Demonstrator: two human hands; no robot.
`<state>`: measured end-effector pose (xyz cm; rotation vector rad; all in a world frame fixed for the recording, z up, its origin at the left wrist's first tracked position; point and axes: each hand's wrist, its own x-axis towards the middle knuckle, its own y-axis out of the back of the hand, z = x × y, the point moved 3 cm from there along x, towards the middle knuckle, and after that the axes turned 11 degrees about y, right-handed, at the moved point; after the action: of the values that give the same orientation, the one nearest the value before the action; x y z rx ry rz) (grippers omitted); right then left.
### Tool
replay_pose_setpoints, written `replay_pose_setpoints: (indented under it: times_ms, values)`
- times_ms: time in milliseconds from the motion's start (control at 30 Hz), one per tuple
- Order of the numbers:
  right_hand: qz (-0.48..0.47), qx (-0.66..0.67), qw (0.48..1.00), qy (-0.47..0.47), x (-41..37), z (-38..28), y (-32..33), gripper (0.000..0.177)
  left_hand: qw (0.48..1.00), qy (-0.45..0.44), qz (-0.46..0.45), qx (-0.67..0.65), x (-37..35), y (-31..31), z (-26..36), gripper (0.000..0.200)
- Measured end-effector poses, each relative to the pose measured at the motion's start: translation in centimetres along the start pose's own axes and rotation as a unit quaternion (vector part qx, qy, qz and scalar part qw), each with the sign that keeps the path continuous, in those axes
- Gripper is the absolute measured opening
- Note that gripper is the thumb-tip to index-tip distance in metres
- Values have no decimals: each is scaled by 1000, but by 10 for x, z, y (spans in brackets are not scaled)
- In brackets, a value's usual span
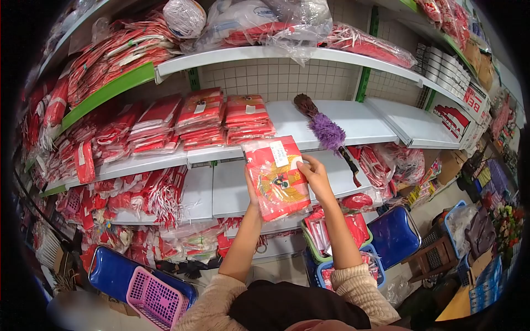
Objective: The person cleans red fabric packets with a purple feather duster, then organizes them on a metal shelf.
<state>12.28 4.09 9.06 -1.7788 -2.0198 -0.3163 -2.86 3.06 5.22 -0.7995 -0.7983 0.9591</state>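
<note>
A plastic-wrapped red packet [279, 185] with a golden eagle emblem and a white label is held up in front of the shelves. My left hand [252, 191] grips its left edge, its fingers mostly hidden behind the packet. On the right edge, my right hand [315, 175] holds it with the thumb on the front near the label. Just behind, two neat stacks of similar red packets, a left stack [200, 118] and a right stack [247, 120], lie on the middle shelf. A purple feather duster [328, 131] rests on the same shelf, right of the packet.
Wrapped red goods [124, 52] fill the upper shelf at left. Below stand a pink basket [156, 298], a blue stool [395, 236], and a green basket [313, 243] of red packets over a blue basket [320, 270]. White boxes [462, 118] sit at the right shelf end.
</note>
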Motion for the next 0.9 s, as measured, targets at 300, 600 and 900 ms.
replay_pose_setpoints:
  times_ms: [300, 600, 900]
  values:
    - [109, 59, 983, 138, 66, 0, -9, 28, 981, -20, 34, 189, 17, -21, 47, 60]
    - [120, 17, 972, 201, 164, -22, -59, 25, 965, -58, 46, 252, 20, -15, 125, 61]
    - [177, -178, 952, 177, 280, 63, -82, 20, 937, -70, 110, 323, 47, 5, 163, 63]
